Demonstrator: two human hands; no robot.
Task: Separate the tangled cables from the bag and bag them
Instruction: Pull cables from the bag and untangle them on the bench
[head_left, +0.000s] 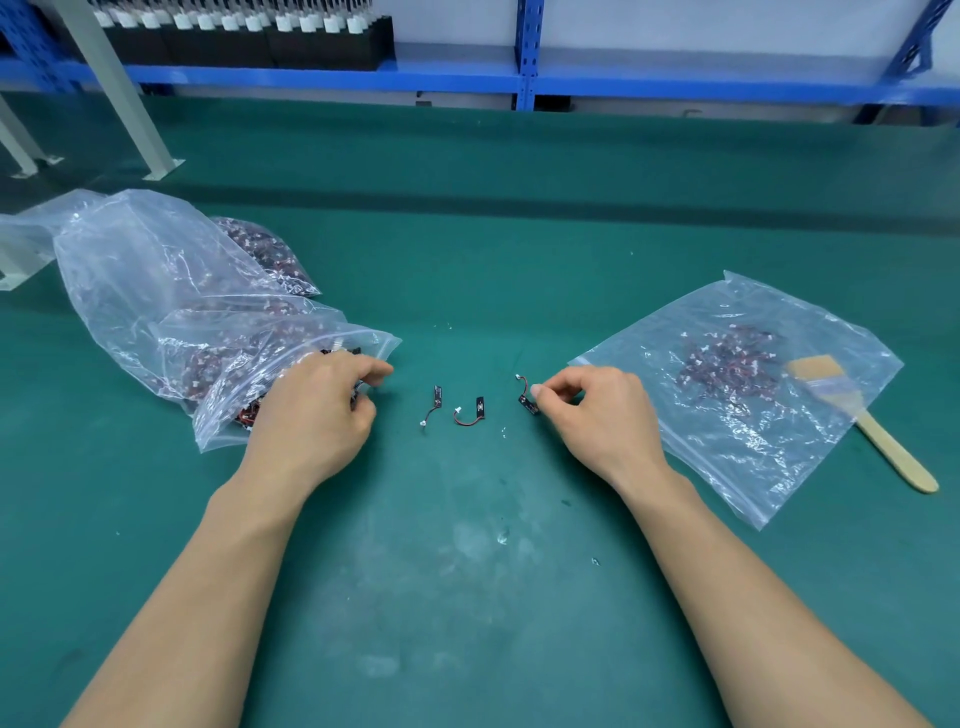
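Note:
A clear zip bag (291, 364) stuffed with tangled red-and-black cables lies at the left, its mouth toward the middle. My left hand (317, 410) sits at that mouth with its fingers curled on cables there. Two separated cables lie on the green mat between my hands: one (434, 405) straight, the other (471, 410) curved. My right hand (592, 410) pinches a third small cable (525, 396) by its black end, just above the mat. At the right lies a flat clear bag (727, 384) with a small pile of cables inside.
A wooden-handled brush (862, 410) lies on the right bag's far edge. Behind the left bag sits a larger crumpled clear bag (130, 260) and another packed bag of cables (265, 249). Blue shelving (527, 78) runs along the back; grey frame legs (124, 98) stand at back left.

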